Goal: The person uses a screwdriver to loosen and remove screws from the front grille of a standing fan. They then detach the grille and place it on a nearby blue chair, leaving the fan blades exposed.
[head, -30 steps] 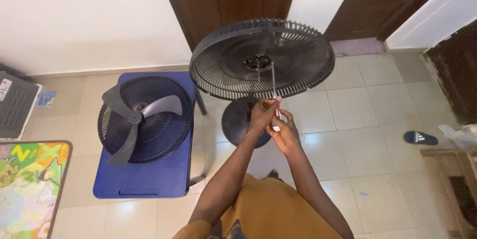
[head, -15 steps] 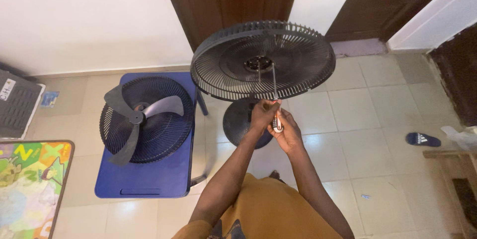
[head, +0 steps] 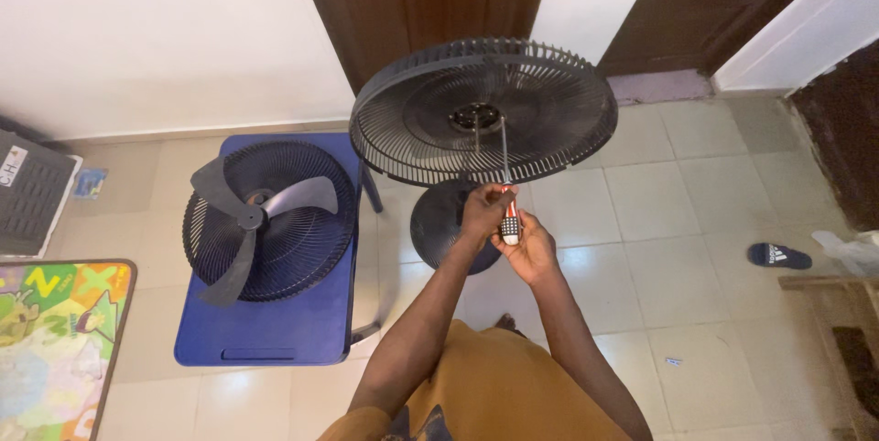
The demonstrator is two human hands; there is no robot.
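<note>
Screwdriver (head: 505,186) handle mostly hidden by both hands (head: 504,226); tip indistinct.

Only one clear label in view: a small white rectangular sticker (head: 11,166) with dark marks, stuck on the top of a dark ribbed box (head: 32,194) at the far left edge, by the wall. Just right of that box, flat on the floor tiles, a small pale blue packet or card (head: 89,183), too small to read as either.
</note>
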